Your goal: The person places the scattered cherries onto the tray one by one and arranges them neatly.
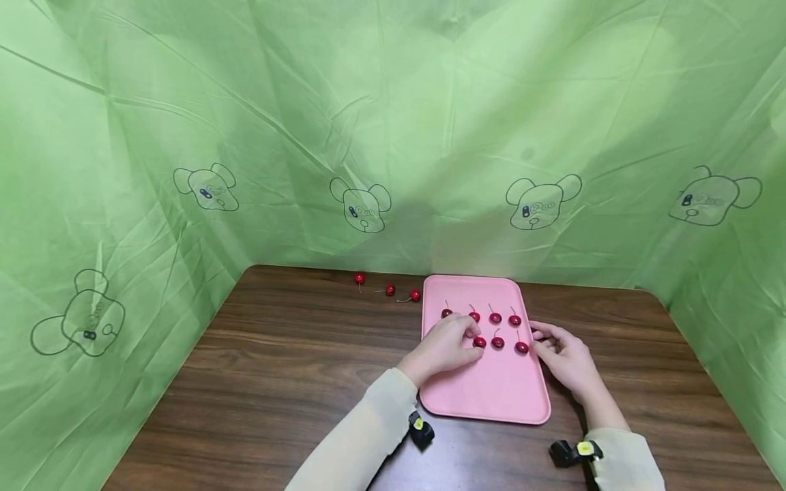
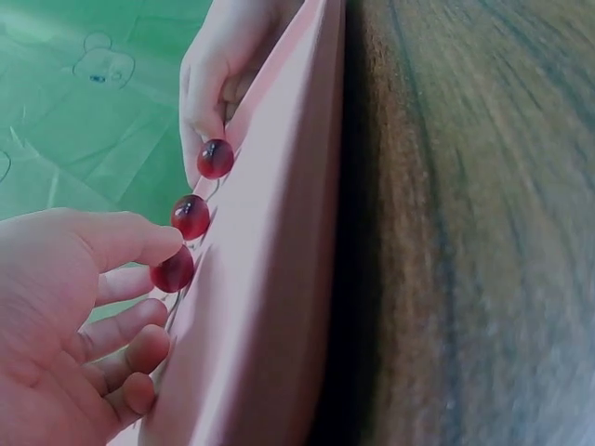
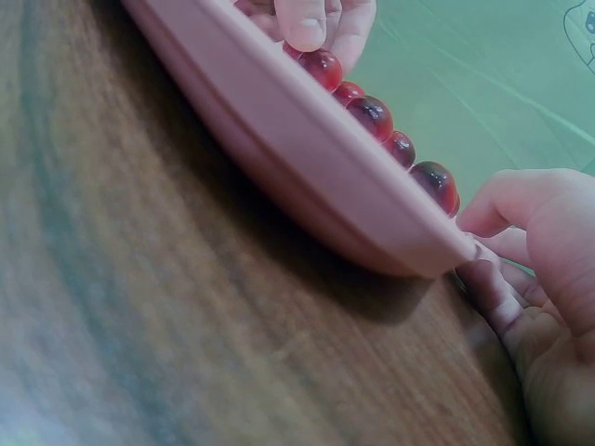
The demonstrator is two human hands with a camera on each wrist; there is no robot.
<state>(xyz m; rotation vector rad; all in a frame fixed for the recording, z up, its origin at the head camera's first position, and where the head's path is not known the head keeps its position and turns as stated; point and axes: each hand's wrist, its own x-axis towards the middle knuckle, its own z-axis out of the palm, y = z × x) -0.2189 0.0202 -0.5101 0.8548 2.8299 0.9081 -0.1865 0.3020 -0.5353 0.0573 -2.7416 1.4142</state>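
On the pink tray (image 1: 485,395) lie several dark red cherries with thin stems, in two rows. My left hand (image 1: 443,346) reaches over the tray's left side and pinches the leftmost cherry (image 1: 479,342) of the nearer row between thumb and fingers. In the left wrist view, the thumb touches that cherry (image 2: 173,271) and the other fingers curl loosely beside it. My right hand (image 1: 568,358) grips the tray's right rim, close to the cherry (image 1: 521,347) at that row's right end. The right wrist view has its thumb and fingers about the pink rim (image 3: 437,251).
Three more cherries lie on the brown wooden table (image 1: 295,354) left of the tray's far end, one of them (image 1: 415,294) close to the tray. Green cloth (image 1: 430,136) with bear-head drawings hangs behind and at both sides.
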